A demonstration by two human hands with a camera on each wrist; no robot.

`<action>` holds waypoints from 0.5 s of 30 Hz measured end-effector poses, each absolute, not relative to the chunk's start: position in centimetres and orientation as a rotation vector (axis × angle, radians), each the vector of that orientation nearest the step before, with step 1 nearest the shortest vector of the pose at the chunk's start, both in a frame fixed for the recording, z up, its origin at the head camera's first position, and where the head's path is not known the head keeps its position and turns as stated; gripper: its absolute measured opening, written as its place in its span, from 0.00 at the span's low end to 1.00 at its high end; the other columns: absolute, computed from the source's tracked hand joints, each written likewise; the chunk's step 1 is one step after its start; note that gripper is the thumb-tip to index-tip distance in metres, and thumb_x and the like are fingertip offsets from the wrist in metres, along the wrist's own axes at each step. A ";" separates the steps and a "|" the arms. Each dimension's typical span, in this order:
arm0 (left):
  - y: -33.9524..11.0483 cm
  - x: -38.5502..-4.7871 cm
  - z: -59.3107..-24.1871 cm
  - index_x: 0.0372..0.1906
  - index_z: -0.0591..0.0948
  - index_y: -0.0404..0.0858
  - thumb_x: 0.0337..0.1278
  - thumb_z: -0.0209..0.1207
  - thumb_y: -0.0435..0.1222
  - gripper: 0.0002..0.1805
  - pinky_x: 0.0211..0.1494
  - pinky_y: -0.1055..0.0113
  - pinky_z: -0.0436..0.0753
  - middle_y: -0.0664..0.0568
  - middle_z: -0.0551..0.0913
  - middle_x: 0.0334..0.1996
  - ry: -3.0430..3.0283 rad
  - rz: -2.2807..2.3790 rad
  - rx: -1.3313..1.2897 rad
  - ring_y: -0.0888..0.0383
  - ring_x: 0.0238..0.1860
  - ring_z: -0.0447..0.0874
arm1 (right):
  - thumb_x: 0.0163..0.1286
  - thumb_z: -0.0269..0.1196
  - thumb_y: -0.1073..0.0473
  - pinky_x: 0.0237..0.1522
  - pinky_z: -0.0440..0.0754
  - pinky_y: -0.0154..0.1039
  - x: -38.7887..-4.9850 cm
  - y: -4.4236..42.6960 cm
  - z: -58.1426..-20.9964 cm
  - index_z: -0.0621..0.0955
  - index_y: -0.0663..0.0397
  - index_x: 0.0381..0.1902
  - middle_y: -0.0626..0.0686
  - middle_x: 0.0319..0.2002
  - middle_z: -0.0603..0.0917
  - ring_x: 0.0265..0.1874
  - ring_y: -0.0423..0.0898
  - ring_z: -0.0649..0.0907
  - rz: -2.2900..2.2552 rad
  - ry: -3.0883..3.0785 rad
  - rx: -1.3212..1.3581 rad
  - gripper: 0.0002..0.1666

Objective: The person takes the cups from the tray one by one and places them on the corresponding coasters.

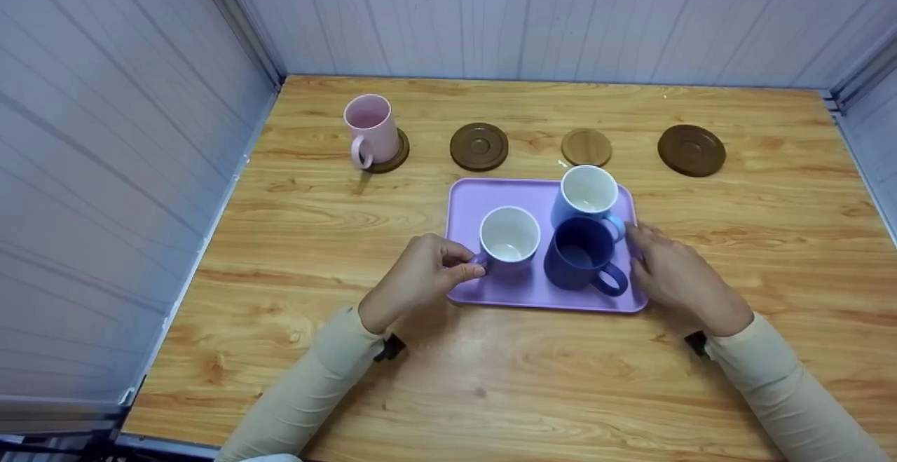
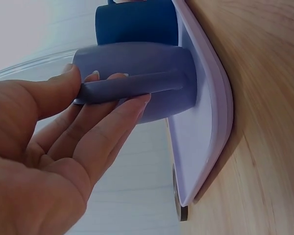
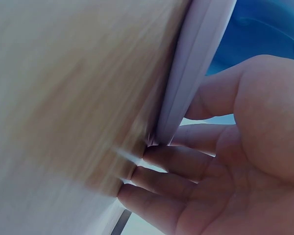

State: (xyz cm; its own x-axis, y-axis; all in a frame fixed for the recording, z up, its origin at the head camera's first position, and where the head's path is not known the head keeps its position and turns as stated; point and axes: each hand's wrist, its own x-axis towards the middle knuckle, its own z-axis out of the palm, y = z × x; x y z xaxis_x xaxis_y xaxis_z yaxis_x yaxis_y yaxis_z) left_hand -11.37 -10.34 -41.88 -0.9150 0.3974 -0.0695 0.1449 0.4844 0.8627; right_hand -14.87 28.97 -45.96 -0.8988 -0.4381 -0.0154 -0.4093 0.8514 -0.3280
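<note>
In the head view, my left hand (image 1: 427, 273) pinches the handle of a purple mug (image 1: 509, 238) with a white inside. The left wrist view shows that handle (image 2: 122, 88) between thumb and fingers. The mug stands upright at the left part of a lilac tray (image 1: 532, 297). My right hand (image 1: 683, 276) holds the tray's right rim, its thumb over the inner side and its other fingers outside, close to the table. On the tray's right half stand a dark blue mug (image 1: 578, 255) and, behind it, a light blue mug (image 1: 589, 192).
A pink mug (image 1: 371, 129) stands on a dark wooden coaster (image 1: 399, 157) at the back left. Along the back lie a dark coaster (image 1: 479, 146), a lighter coaster (image 1: 587, 147) and another dark coaster (image 1: 692, 150). Panel walls (image 1: 420, 13) bound the wooden table (image 1: 476, 392).
</note>
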 end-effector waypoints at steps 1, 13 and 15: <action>-10.3 -11.4 -41.9 0.31 0.90 0.34 0.64 0.69 0.36 0.09 0.26 0.72 0.66 0.62 0.78 0.22 2.477 1.399 0.460 0.66 0.25 0.68 | 0.74 0.56 0.63 0.68 0.69 0.68 -14.9 29.0 -46.0 0.67 0.72 0.74 0.77 0.69 0.70 0.68 0.74 0.71 -0.487 2.934 -0.670 0.33; -9.9 -11.6 -42.0 0.35 0.93 0.38 0.63 0.69 0.35 0.05 0.31 0.73 0.73 0.59 0.90 0.30 2.553 1.465 0.402 0.67 0.30 0.75 | 0.73 0.55 0.64 0.66 0.70 0.69 -14.9 28.9 -46.0 0.68 0.74 0.72 0.78 0.67 0.72 0.67 0.74 0.73 -0.491 2.949 -0.693 0.33; -9.9 -11.7 -41.9 0.36 0.94 0.39 0.63 0.69 0.35 0.05 0.30 0.72 0.72 0.61 0.91 0.31 2.585 1.462 0.381 0.67 0.30 0.76 | 0.73 0.55 0.64 0.67 0.70 0.69 -14.9 28.9 -46.0 0.68 0.74 0.73 0.78 0.67 0.72 0.67 0.74 0.73 -0.489 2.947 -0.691 0.33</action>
State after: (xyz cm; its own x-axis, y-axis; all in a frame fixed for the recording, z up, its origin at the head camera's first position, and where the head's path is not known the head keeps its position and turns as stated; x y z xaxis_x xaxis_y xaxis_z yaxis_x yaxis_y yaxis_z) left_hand -11.74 -9.86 -41.90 -0.9568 0.2906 -0.0035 0.1468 0.4935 0.8573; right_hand -14.92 28.87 -46.00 -0.8956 -0.4448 -0.0003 -0.4208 0.8476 -0.3232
